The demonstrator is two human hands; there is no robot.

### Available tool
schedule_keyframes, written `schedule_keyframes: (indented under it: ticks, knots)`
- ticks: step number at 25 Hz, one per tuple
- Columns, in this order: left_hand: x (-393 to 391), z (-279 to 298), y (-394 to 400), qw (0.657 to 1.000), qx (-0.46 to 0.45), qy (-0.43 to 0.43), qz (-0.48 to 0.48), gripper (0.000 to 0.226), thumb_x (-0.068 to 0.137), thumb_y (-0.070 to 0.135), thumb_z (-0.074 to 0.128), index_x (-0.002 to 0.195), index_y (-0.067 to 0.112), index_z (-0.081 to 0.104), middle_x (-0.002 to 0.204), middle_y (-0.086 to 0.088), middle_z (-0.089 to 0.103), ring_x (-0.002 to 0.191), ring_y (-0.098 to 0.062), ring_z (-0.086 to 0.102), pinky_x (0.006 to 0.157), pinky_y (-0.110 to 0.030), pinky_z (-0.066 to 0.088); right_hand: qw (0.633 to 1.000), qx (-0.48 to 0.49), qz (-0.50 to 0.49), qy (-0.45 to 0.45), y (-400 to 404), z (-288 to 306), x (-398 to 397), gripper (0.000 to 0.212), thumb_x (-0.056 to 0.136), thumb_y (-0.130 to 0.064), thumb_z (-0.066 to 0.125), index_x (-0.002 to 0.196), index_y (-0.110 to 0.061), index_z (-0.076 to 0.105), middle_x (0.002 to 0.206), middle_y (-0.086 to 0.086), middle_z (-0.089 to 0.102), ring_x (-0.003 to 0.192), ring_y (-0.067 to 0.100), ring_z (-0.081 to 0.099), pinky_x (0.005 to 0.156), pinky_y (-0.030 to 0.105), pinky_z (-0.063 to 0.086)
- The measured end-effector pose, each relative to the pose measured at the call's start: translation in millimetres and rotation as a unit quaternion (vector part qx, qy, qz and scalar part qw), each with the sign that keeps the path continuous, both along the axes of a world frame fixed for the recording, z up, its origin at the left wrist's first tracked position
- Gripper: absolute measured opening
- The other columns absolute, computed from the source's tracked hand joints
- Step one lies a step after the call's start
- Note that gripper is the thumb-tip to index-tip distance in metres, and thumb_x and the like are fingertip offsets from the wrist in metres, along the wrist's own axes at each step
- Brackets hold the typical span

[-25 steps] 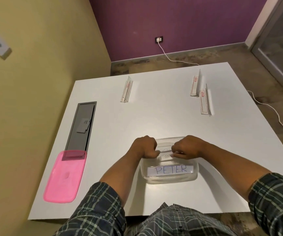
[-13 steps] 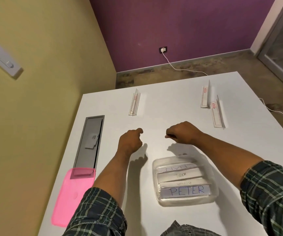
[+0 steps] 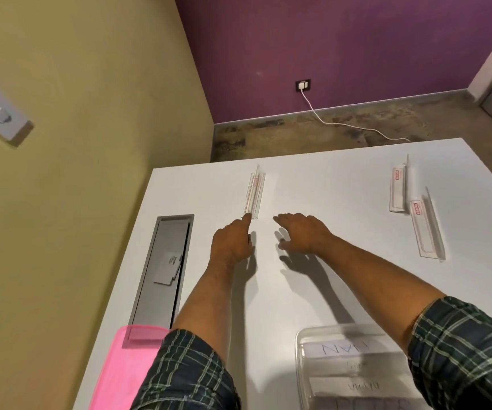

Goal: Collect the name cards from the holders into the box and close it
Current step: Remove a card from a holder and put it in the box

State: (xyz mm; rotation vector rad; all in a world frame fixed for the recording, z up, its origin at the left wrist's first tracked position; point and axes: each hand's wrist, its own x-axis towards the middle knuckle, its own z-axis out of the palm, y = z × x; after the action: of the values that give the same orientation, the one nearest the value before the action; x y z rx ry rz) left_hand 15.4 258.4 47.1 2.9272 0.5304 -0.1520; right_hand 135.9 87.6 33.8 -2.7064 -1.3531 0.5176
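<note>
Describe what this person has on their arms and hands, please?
Both hands, the left hand and the right hand, are bare: no gloves, rings or watch show. The forearms are bare too. The sleeves are dark plaid with thin pale green and white lines, and end near the elbows.

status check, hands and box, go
Left hand open, forefinger at near end of left holder; right hand open, empty. Box open, cards inside; pink lid off. Nothing in the way.

olive wall, purple wall, white table
</note>
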Motion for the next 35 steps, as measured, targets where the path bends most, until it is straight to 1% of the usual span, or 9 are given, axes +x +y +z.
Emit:
schedule_keyframes:
  ticks: [6,9,13,16,18,23,27,30,35]
  knots:
    - [45.9,-29.4,35.9,0.997,-0.052,-0.024,0.044,0.061,0.091,0.029,0.053,0.148,0.021,0.034,0.118,-0.006,0.063,0.102,-0.031,0.064,0.078,-0.04,0.053,1.0,0.018,0.016,0.015,46.6,-27.8,28.9,0.076,0.083,-0.041,0.07,0.145,-0.016,0.035,0.145,0.004,0.048,0.122,0.03,0.053,0.092,0.043,0.049]
    - [61.5,-50.0,42.7,0.98,-0.145,-0.059,0.126,0.044,0.097,0.028,0.052,0.138,0.014,0.047,0.126,-0.008,0.063,0.114,-0.03,0.061,0.087,-0.036,0.049,0.998,0.039,0.002,0.043,63.2,-46.5,37.1,0.088,0.079,-0.041,0.074,0.149,-0.016,0.027,0.146,0.005,0.047,0.12,0.032,0.054,0.087,0.041,0.05]
    - [78.6,-77.4,42.6,0.912,-0.307,-0.133,0.235,0.025,0.101,0.024,0.05,0.115,0.012,0.067,0.108,-0.003,0.071,0.096,-0.022,0.063,0.078,-0.023,0.039,0.996,0.039,-0.009,0.08,80.5,-70.6,47.1,0.099,0.081,-0.043,0.072,0.157,-0.017,0.014,0.161,0.004,0.028,0.134,0.03,0.044,0.097,0.043,0.047]
    - [88.7,-93.3,42.8,0.893,-0.341,-0.149,0.251,0.023,0.098,0.022,0.051,0.095,0.012,0.071,0.089,0.001,0.073,0.085,-0.021,0.066,0.069,-0.025,0.047,0.996,0.028,0.01,0.086,86.8,-85.9,51.5,0.092,0.088,-0.041,0.064,0.159,-0.023,0.009,0.165,0.0,0.019,0.142,0.026,0.036,0.104,0.042,0.041]
    - [92.2,-97.8,40.4,0.878,-0.362,-0.153,0.274,0.021,0.096,0.021,0.055,0.095,0.012,0.073,0.088,0.001,0.074,0.083,-0.017,0.066,0.063,-0.016,0.044,0.996,0.024,0.026,0.087,88.9,-92.7,50.4,0.085,0.092,-0.036,0.058,0.158,-0.029,0.005,0.166,-0.003,0.015,0.144,0.024,0.033,0.107,0.041,0.041]
    - [93.4,-94.3,37.2,0.836,-0.379,-0.179,0.355,0.017,0.092,0.019,0.059,0.085,0.009,0.071,0.084,-0.002,0.072,0.075,-0.017,0.063,0.055,-0.018,0.042,0.993,0.025,0.053,0.101,84.4,-91.8,47.6,0.086,0.091,-0.028,0.053,0.158,-0.031,-0.001,0.166,-0.004,0.015,0.144,0.026,0.032,0.108,0.043,0.041]
    - [88.8,-76.3,31.4,0.834,-0.342,-0.18,0.394,0.008,0.087,0.012,0.056,0.089,0.01,0.064,0.086,0.0,0.068,0.077,-0.02,0.064,0.064,-0.025,0.05,0.994,0.031,0.094,0.052,74.4,-78.5,34.6,0.099,0.087,-0.028,0.065,0.159,-0.025,-0.002,0.166,-0.002,0.013,0.14,0.026,0.038,0.106,0.038,0.043]
    - [77.1,-57.5,20.5,0.833,-0.326,-0.201,0.398,0.007,0.084,0.012,0.056,0.09,0.012,0.058,0.084,-0.001,0.065,0.076,-0.023,0.064,0.066,-0.029,0.051,0.989,0.076,0.123,-0.017,61.7,-66.7,25.0,0.099,0.083,-0.026,0.071,0.159,-0.019,0.008,0.167,0.0,0.007,0.146,0.024,0.03,0.11,0.04,0.039]
    - [42.6,-32.0,-4.4,0.852,-0.316,-0.191,0.371,0.007,0.076,0.013,0.057,0.082,0.017,0.054,0.079,0.0,0.067,0.075,-0.024,0.065,0.068,-0.033,0.054,0.981,0.161,-0.044,-0.102,-7.6,-53.1,14.8,0.089,0.082,-0.017,0.067,0.158,-0.018,0.02,0.164,0.005,0.022,0.148,0.022,0.029,0.111,0.042,0.038]
